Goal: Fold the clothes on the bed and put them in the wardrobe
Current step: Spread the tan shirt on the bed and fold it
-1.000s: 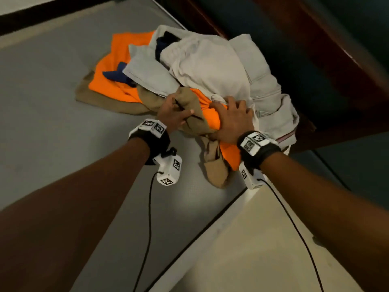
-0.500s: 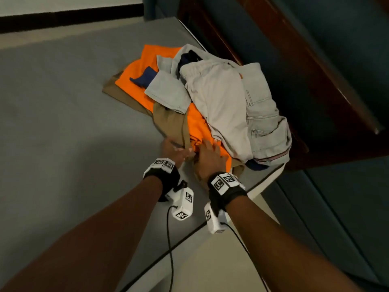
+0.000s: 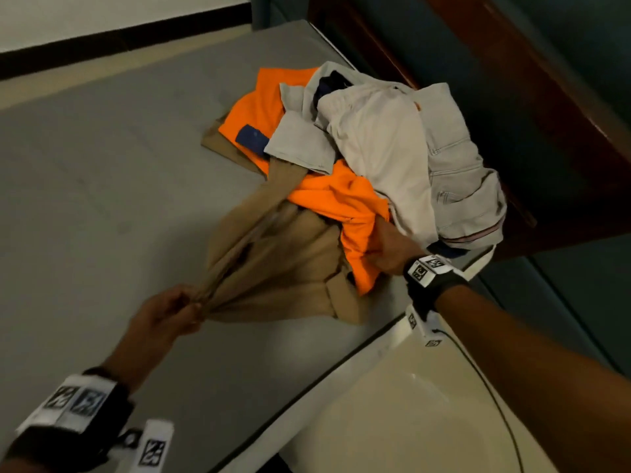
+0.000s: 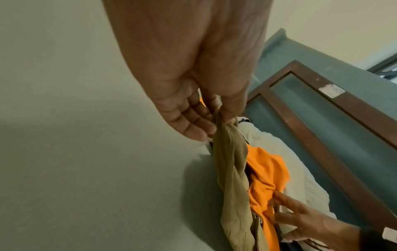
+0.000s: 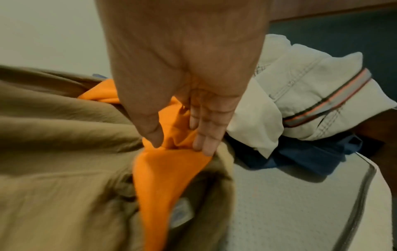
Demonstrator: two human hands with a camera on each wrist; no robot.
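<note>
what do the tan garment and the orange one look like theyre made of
Tan garment: thin woven cloth, matte, perhaps cotton or a blend; it gathers into fine creases where the left hand pinches it. Orange garment: softer, thicker knit, maybe fleece or jersey; it forms rounded folds under the right hand.

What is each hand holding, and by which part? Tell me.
The left hand pinches a bunched end of the tan garment, pulled taut. The right hand pinches a fold of the orange garment at the pile's near edge.
</note>
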